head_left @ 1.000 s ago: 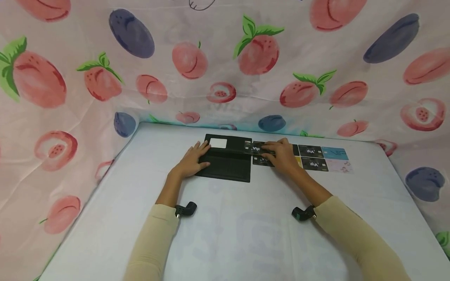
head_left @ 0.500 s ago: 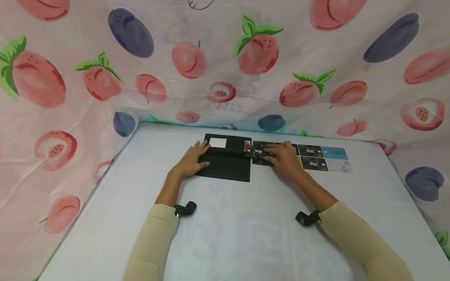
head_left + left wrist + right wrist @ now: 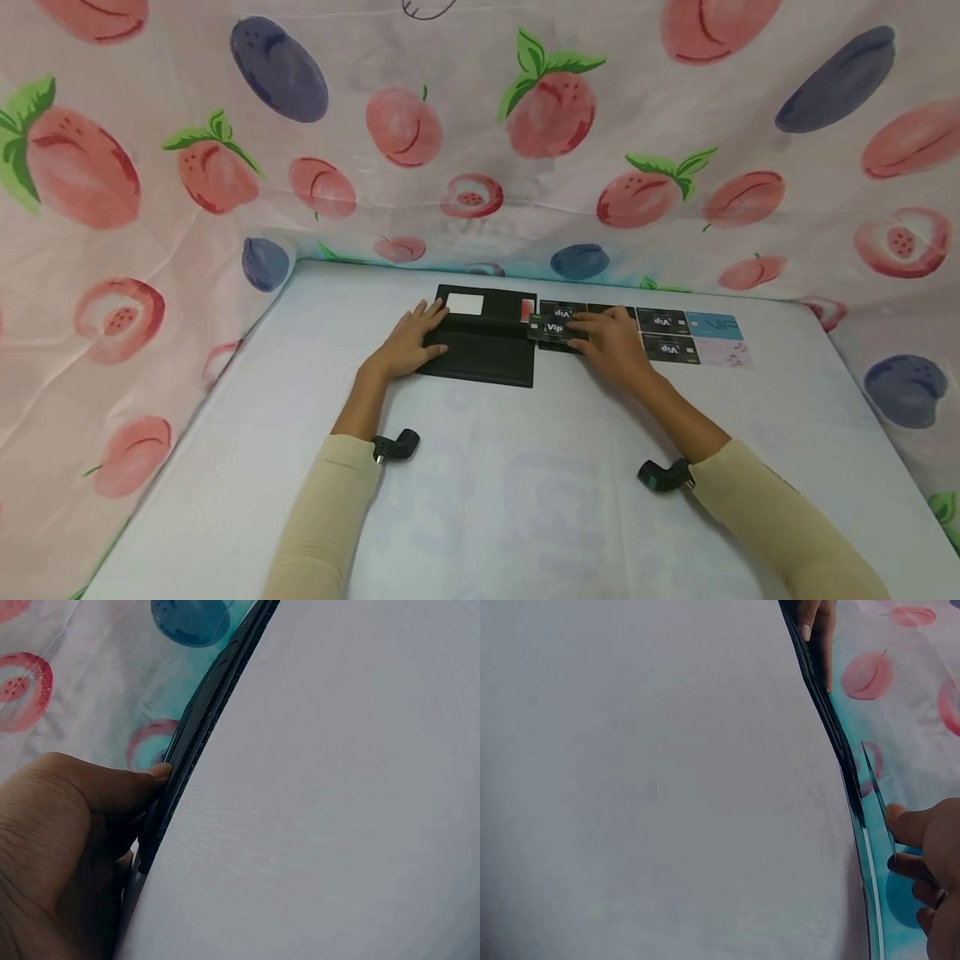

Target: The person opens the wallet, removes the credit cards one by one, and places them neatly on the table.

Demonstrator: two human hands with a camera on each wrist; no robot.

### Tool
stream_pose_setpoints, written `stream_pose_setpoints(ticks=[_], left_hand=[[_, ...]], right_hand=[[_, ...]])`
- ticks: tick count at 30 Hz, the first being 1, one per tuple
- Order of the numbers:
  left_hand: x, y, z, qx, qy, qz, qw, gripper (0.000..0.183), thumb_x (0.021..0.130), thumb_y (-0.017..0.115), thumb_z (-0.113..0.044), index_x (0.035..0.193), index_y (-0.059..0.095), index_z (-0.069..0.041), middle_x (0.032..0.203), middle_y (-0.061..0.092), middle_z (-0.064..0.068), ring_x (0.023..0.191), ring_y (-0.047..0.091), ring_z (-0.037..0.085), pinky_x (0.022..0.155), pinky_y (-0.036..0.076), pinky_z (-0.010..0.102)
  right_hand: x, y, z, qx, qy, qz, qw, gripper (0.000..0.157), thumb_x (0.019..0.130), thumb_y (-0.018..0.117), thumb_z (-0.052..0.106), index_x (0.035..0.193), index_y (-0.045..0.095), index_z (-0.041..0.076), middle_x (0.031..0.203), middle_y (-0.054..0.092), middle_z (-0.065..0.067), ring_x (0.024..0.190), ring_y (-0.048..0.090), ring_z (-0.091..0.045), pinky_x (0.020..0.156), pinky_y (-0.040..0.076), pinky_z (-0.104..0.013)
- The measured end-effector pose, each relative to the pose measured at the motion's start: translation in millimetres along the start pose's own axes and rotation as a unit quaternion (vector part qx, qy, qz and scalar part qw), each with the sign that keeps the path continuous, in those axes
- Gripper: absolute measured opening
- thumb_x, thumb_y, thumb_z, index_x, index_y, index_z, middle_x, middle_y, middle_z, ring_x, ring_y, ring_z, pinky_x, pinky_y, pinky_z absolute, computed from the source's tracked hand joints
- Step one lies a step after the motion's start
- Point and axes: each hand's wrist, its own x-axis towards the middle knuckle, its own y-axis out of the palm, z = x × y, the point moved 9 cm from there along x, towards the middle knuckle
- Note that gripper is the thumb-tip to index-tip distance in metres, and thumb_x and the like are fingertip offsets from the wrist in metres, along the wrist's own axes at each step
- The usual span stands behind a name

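Note:
A black bifold wallet (image 3: 487, 358) lies spread open near the back of the table. My left hand (image 3: 405, 343) rests on its left edge with the fingers spread; in the left wrist view the thumb (image 3: 127, 787) lies against the wallet's side. Between thumb and fingers my right hand (image 3: 617, 343) pinches a black card marked "Vip" (image 3: 551, 328), whose left end overlaps the wallet's right edge in the head view. Seen edge-on in the right wrist view, the card (image 3: 877, 791) is tilted and raised above the table. A white rectangle (image 3: 466, 305) and a red patch (image 3: 528, 310) show on the wallet's upper half.
Right of the wallet, cards lie in two rows: several black Vip cards (image 3: 666, 322), a blue card (image 3: 715, 327) and a pale pink card (image 3: 723, 353). My right hand covers some of them. A fruit-print cloth (image 3: 465, 150) rises behind the white table (image 3: 480, 483).
My right hand has drawn the black card slightly right and toward me, off the wallet's upper right part, where the red patch now shows. The left hand and wallet have stayed put.

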Motion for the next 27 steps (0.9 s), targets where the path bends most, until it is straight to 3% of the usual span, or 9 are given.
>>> stream_pose_setpoints(ticks=[12, 27], left_hand=[[0.9, -1.0, 0.6, -0.002, -0.003, -0.001, 1.0, 0.075, 0.103, 0.064, -0.024, 0.166, 0.028, -0.005, 0.175, 0.014, 0.012, 0.161, 0.001, 0.034, 0.129, -0.003, 0.045], [0.0, 1.3, 2.4, -0.009, -0.002, -0.002, 1.0, 0.073, 0.104, 0.062, -0.024, 0.166, 0.029, -0.004, 0.175, 0.014, 0.013, 0.161, 0.001, 0.033, 0.129, -0.004, 0.045]], right_hand=[[-8.4, -7.5, 2.0, 0.026, 0.012, 0.002, 1.0, 0.035, 0.091, 0.084, 0.015, 0.123, 0.078, 0.003, 0.138, 0.067, -0.019, 0.102, 0.05, -0.033, 0.084, 0.037, -0.053], [-24.5, -8.5, 3.2, 0.011, 0.006, 0.013, 1.0, 0.033, 0.09, 0.084, 0.015, 0.121, 0.079, 0.003, 0.133, 0.069, -0.02, 0.099, 0.052, -0.034, 0.085, 0.042, -0.053]])
